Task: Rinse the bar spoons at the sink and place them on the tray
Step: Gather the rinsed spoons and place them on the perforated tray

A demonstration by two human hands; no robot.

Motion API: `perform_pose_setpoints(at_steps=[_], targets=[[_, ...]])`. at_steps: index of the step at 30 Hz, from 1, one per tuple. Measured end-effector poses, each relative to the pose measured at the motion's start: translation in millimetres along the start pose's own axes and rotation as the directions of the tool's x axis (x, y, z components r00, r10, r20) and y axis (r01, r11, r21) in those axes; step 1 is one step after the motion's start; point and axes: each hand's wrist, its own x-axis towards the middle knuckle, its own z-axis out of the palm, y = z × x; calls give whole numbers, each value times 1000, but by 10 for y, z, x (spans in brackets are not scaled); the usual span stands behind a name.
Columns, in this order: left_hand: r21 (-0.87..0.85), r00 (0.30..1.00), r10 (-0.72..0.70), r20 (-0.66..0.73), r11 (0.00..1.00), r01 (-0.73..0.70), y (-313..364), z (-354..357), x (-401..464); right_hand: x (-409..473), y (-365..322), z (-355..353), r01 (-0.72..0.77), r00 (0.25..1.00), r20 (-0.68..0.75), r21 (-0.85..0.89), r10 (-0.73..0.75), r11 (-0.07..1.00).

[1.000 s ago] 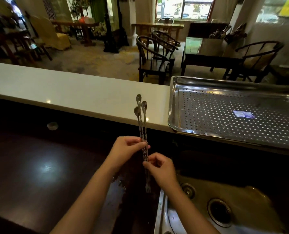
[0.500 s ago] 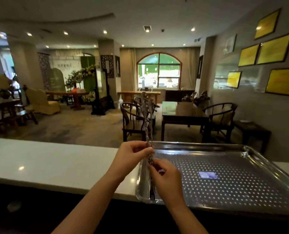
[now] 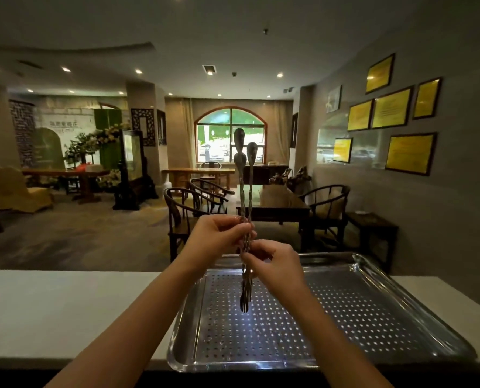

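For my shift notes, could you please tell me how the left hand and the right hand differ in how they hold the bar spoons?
The left hand pinches the bar spoons higher up the twisted stems; the right hand grips lower, just above the fork ends. The left hand reaches in from the left, the right hand from the right. Both hold the upright bundle over the tray.

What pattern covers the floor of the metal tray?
The tray floor is shiny silver steel, covered with regular rows of small round holes; the head view shows it clearly.
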Motion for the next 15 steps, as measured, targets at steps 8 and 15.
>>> perform_pose_setpoints(at_steps=[8, 15], targets=[[-75, 994, -19, -104, 997, 11, -173, 265, 49, 6, 126, -167, 12, 998, -66, 124, -4, 992], [-75, 986, -74, -152, 995, 63, -402, 304, 70, 36, 303, -76, -20, 995, -101, 49, 25, 999]])
